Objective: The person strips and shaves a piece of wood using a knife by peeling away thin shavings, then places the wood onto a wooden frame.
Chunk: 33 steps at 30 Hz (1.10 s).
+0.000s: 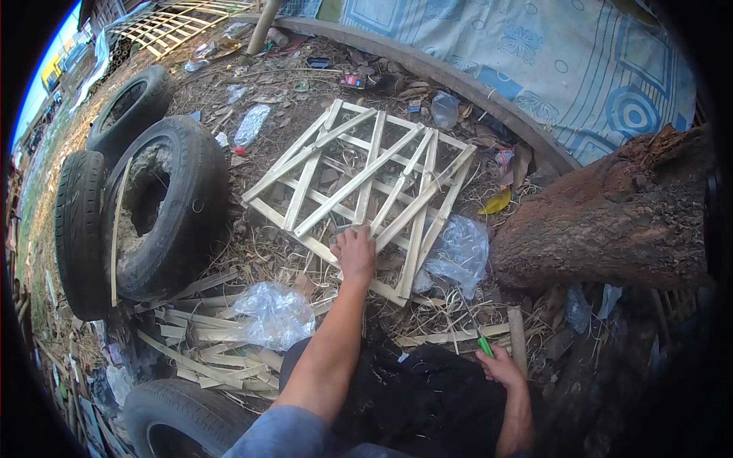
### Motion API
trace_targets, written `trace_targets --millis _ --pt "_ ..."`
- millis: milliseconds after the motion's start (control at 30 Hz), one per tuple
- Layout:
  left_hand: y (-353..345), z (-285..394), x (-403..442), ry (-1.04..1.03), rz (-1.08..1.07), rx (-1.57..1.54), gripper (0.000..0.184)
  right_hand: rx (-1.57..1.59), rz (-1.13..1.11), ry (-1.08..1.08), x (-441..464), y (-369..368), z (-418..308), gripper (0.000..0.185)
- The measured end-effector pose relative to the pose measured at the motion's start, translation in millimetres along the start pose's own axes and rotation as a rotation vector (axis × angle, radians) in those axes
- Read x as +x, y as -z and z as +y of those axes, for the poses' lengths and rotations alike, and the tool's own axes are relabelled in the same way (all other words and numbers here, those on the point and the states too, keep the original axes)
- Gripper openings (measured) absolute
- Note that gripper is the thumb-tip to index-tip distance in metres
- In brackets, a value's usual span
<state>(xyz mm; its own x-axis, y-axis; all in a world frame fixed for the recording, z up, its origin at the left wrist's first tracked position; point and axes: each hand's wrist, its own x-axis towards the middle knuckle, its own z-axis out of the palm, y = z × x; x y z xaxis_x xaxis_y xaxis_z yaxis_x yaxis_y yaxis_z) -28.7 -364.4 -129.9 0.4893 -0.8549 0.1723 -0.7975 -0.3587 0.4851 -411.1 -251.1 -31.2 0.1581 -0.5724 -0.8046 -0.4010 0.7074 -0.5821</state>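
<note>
A woven lattice (pixel 359 179) of pale split-bamboo strips lies on the littered ground in front of me. My left hand (pixel 355 253) reaches to its near side, fingers curled over the strips there; the fingertips are partly hidden. Low on the right, my right hand (pixel 502 366) is closed around the green handle of a knife (pixel 484 345). Its thin blade points up and away, toward the near right corner of the lattice, apart from it. Clear plastic (pixel 460 252) lies beside that corner.
Old tyres (pixel 172 206) stand at the left, with another tyre (pixel 183 416) at lower left. Loose bamboo strips (pixel 221 355) and a plastic bag (pixel 275 314) lie near my legs. A thick tree trunk (pixel 603 214) blocks the right; a blue patterned sheet (pixel 534 61) spans the back.
</note>
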Motion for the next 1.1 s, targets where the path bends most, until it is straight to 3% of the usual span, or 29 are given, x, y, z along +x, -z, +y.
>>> trace_targets --millis 200,367,467,633,800,900,1100 --pt "9 5 4 0.038 -0.027 -0.044 0.038 -0.013 0.001 0.019 -1 -1 -1 0.017" --pt "25 10 7 0.107 -0.091 -0.002 0.055 -0.042 0.012 0.038 -4 -2 -2 0.017" --pt "64 11 11 0.158 -0.203 0.028 0.055 -0.062 0.009 0.099 -1 3 6 0.025" --pt "144 -27 -4 0.268 -0.534 0.075 0.055 -0.075 0.020 0.172 -12 -1 4 0.024" --pt "150 -84 -60 0.402 -0.511 -0.137 0.049 -0.106 0.015 0.275 -24 -5 8 0.023" --pt "142 -101 -78 0.179 -0.576 -0.256 0.041 -0.101 0.000 0.332 -25 -7 9 0.023" --pt "136 -58 -67 0.197 -0.585 0.135 0.037 -0.208 0.045 0.399 -27 -5 14 0.028"
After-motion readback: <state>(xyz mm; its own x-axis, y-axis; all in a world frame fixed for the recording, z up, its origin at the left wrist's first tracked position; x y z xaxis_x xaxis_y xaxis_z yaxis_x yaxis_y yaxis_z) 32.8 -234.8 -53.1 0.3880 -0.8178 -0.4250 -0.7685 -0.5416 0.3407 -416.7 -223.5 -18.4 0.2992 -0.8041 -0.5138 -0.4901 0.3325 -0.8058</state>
